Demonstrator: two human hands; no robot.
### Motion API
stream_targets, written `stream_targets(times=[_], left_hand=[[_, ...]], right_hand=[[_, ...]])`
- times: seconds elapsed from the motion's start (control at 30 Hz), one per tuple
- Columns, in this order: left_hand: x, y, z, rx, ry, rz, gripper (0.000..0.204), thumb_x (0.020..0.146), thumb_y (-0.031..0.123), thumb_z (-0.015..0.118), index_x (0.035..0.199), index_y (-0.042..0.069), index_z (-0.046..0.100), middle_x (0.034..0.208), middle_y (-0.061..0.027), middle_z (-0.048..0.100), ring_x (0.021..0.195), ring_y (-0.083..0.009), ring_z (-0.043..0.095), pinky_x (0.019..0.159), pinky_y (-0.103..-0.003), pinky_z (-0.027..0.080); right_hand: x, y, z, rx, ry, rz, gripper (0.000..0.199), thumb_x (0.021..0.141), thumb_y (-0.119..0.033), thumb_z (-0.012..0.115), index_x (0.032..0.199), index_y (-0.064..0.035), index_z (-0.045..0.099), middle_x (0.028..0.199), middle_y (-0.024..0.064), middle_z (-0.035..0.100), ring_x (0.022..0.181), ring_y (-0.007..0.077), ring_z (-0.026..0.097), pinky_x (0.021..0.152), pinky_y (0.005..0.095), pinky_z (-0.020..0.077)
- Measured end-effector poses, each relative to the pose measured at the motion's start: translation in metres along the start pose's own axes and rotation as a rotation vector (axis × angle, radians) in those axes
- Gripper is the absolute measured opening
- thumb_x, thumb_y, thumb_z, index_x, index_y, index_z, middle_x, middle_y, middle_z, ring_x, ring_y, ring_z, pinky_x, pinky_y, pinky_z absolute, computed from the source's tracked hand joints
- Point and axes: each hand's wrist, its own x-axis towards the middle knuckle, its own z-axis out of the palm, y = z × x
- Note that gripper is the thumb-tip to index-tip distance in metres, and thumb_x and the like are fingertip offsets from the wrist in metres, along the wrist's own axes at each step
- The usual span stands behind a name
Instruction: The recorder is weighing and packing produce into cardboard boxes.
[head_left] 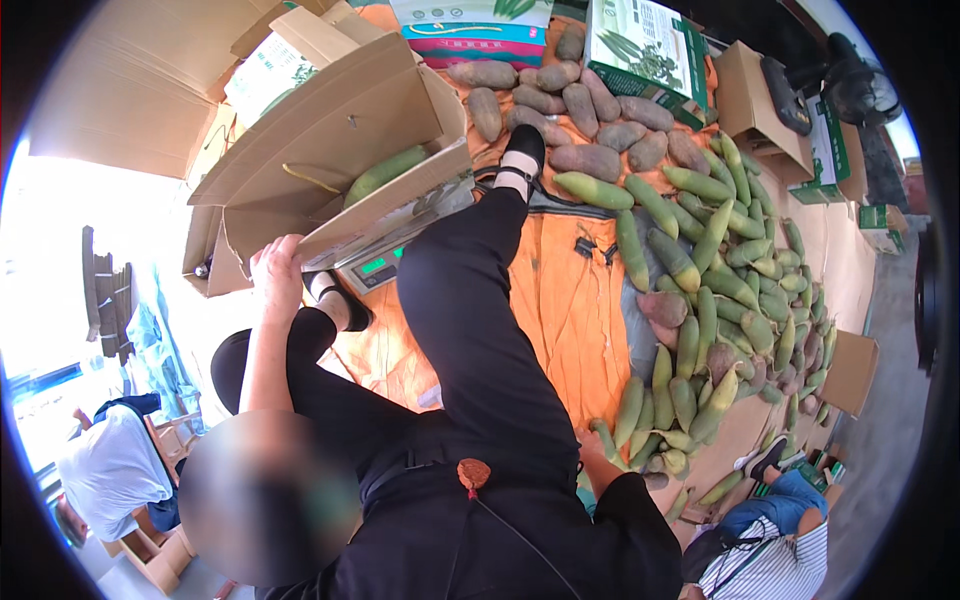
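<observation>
My left hand (277, 272) grips the near edge of an open cardboard box (330, 110), its fingers curled over the rim. One green radish (385, 176) lies inside. Under the box, a scale (374, 268) shows a lit green display between my feet. Down at my right side, my right hand (598, 462) is closed around a green radish (602, 434) at the near edge of a big heap; some of its fingers are hidden. The heap of green radishes (708, 315) spreads to my right, with a few reddish ones mixed in.
Reddish-purple radishes (585, 161) lie beyond my foot on an orange sheet (560, 300). Printed cartons (645, 55) stand at the back. A black fan (860, 85) is at far right. Other people sit at lower left (115, 470) and lower right (775, 545).
</observation>
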Motion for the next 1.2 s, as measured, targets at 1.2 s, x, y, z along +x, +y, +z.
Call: stream_targets(times=[1.2], left_hand=[[-0.002, 0.001, 0.004, -0.131, 0.056, 0.04, 0.026, 0.072, -0.003, 0.054, 0.093, 0.01, 0.062, 0.086, -0.007, 0.062, 0.091, -0.0265, 0.059, 0.082, -0.04, 0.04]], right_hand=[[-0.116, -0.374, -0.518, 0.84, 0.805, -1.389, 0.033, 0.079, 0.004, 0.065, 0.107, -0.0051, 0.049, 0.116, 0.008, 0.054, 0.103, 0.018, 0.055, 0.089, 0.0313, 0.0471]])
